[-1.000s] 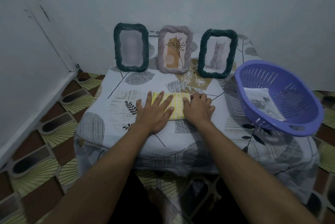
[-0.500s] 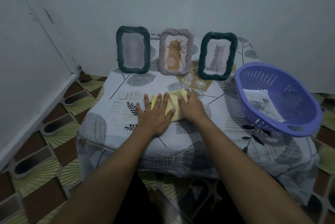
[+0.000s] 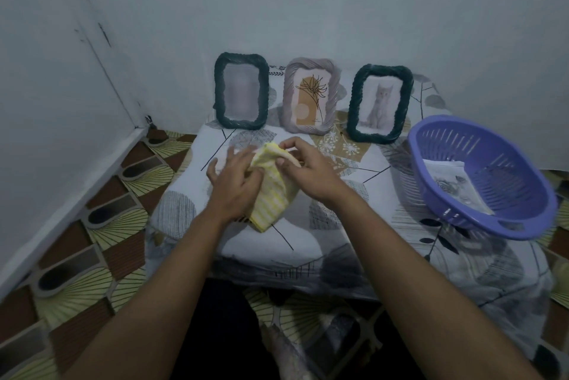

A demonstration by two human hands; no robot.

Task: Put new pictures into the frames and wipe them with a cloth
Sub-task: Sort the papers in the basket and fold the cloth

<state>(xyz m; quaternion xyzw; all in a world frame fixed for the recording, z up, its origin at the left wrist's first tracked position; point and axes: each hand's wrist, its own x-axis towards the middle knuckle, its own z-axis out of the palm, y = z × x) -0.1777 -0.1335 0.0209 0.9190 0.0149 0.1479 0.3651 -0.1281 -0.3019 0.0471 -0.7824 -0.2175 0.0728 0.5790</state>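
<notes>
A yellow striped cloth (image 3: 271,195) hangs above the table between both hands. My right hand (image 3: 311,168) pinches its upper edge. My left hand (image 3: 234,182) grips its left side. Three frames stand upright against the wall at the table's back. The left dark green frame (image 3: 241,91) shows a blurred picture. The middle mauve frame (image 3: 311,96) holds a plant drawing. The right dark green frame (image 3: 379,103) holds a cat picture.
A purple plastic basket (image 3: 489,145) sits tilted on the right of the table with paper pictures (image 3: 455,185) inside. The low table (image 3: 308,244) wears a leaf-patterned cover. White walls close in behind and at the left. Patterned floor lies around the table.
The cloth lay folded flat on the table under both hands. Both hands have lifted it off the surface, and it now hangs loosely unfolded between them.
</notes>
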